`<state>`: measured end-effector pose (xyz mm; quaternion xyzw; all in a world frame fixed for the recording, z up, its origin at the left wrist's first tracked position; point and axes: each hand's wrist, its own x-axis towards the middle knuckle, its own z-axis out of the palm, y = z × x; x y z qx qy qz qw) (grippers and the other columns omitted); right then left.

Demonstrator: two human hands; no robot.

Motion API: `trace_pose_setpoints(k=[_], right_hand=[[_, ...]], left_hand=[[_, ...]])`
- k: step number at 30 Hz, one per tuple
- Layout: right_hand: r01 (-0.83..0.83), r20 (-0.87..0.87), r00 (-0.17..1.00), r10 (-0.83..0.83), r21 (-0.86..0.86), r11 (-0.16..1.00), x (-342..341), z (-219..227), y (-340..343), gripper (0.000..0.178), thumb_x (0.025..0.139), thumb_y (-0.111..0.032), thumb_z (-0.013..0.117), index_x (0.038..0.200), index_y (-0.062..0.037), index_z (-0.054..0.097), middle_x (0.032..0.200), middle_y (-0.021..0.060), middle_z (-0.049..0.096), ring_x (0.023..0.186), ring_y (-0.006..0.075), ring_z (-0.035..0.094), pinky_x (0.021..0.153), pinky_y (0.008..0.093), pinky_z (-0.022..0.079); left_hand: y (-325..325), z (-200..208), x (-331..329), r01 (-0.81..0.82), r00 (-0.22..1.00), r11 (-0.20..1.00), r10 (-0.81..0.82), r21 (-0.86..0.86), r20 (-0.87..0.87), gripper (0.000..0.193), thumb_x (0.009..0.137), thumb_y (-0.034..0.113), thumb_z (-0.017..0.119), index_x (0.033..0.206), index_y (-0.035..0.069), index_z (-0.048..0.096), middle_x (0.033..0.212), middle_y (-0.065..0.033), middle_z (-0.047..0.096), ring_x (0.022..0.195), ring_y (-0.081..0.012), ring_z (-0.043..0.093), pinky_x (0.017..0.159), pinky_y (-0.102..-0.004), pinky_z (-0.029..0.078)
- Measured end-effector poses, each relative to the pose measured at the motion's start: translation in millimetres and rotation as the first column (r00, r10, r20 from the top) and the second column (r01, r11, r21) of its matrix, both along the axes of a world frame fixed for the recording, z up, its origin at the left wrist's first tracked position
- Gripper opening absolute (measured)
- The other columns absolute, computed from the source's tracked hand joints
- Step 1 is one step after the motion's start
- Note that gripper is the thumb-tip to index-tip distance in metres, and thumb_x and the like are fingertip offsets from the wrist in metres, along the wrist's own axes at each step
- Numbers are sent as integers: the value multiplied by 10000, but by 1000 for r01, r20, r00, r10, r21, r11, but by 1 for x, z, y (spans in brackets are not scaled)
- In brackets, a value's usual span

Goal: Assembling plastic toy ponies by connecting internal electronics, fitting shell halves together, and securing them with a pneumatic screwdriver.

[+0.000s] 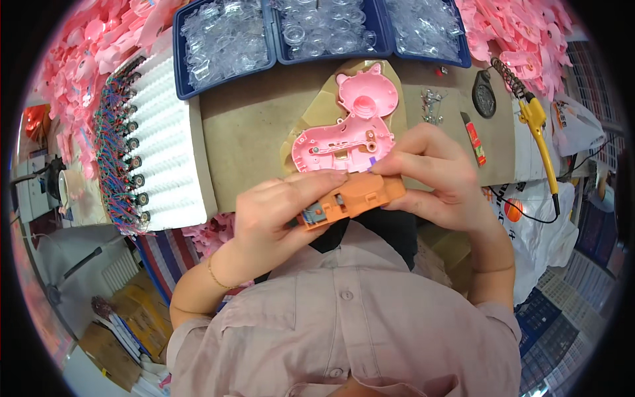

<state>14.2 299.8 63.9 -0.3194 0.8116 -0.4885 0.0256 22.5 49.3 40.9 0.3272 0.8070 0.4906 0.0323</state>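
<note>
An orange plastic housing (362, 196) is held in both my hands above the table's near edge. My left hand (268, 208) grips its left end, fingers along the top and thumb below. There a small grey-blue part (313, 213) shows in an opening. My right hand (442, 175) pinches the right end between thumb and fingers. A small purple piece (372, 163) shows by the right fingertips; I cannot tell whether they touch it. Just beyond my hands lies a pink toy shell half (324, 147), hollow side up, with a rod-like part inside and a rounded, eared end.
Blue bins (276, 63) of clear plastic parts line the back. At left a white rack (173, 142) holds wired round parts. Pink shells (99, 40) are heaped at both far corners. On the right are screws (431, 106), a red tube (473, 140) and a yellow soldering iron (537, 122).
</note>
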Motion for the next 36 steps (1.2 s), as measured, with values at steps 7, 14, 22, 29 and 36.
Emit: trace_pose_setpoints(k=[7, 14, 22, 29, 36], right_hand=[[69, 91, 991, -98, 274, 959, -36, -29, 21, 387, 776, -164, 637, 1136, -23, 619, 1097, 129, 587, 1061, 289, 540, 924, 371, 408], [309, 43, 939, -341, 330, 892, -4, -42, 28, 382, 820, -104, 583, 1181, 20, 559, 1244, 132, 550, 1199, 252, 483, 1035, 358, 341], [465, 93, 880, -466, 40, 885, 25, -31, 34, 193, 956, -46, 469, 1081, 24, 598, 1024, 79, 597, 980, 153, 555, 905, 274, 417], [656, 337, 700, -629, 43, 753, 24, -36, 30, 270, 991, -98, 431, 1209, 21, 536, 862, 43, 585, 680, 53, 448, 654, 177, 364], [698, 134, 716, -685, -121, 706, 23, -29, 2, 397, 1018, -148, 352, 1381, 11, 383, 924, 76, 609, 651, 39, 392, 636, 183, 353]], left_hand=[[43, -54, 5, -391, 899, 920, 380, -9, -220, 602, 660, 142, 766, 1215, 58, 550, 1068, -83, 621, 1088, -282, 549, 952, -422, 397], [3, -43, 16, -416, 881, 907, 420, 69, -216, 488, 748, 200, 740, 1183, 54, 572, 991, -86, 642, 870, -251, 615, 755, -393, 481], [-172, 9, 23, -768, 638, 543, 698, -341, -325, 127, 832, 169, 654, 862, 48, 675, 789, -119, 650, 770, -276, 623, 690, -377, 478], [-259, 15, 1, -921, 345, 174, 779, -349, -523, 149, 807, 192, 669, 881, 64, 686, 857, -94, 672, 861, -280, 604, 764, -389, 458], [-266, 10, -25, -790, 530, 68, 575, -609, -623, 178, 667, 165, 774, 747, 87, 636, 1022, -65, 602, 996, -301, 534, 796, -447, 419]])
